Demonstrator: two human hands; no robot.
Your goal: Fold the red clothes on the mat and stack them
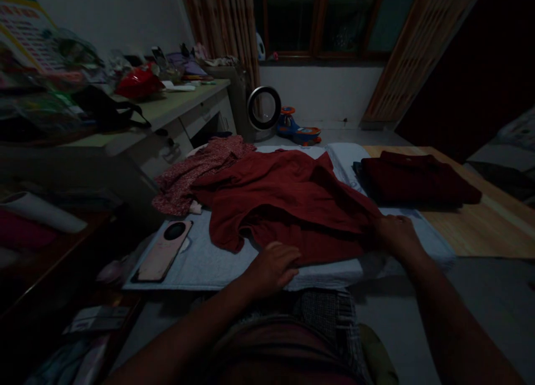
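So my left hand (pixel 273 265) is resting palm-down, fingers loosely curled, on the near hem of the red shirt (pixel 284 204), and my right hand (pixel 395 234) is pinching its right edge. The shirt's spread on the pale cloth (pixel 209 262) over the counter (pixel 472 229), with a phone (pixel 163 251) left of it and a folded dark red garment (pixel 418 179) to the right.

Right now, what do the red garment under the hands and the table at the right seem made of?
Red garment: soft woven cloth, matte, it creases and drapes; probably cotton, uncertain in the dim light. Table: light wood or wood laminate, smooth, with grain lines showing.
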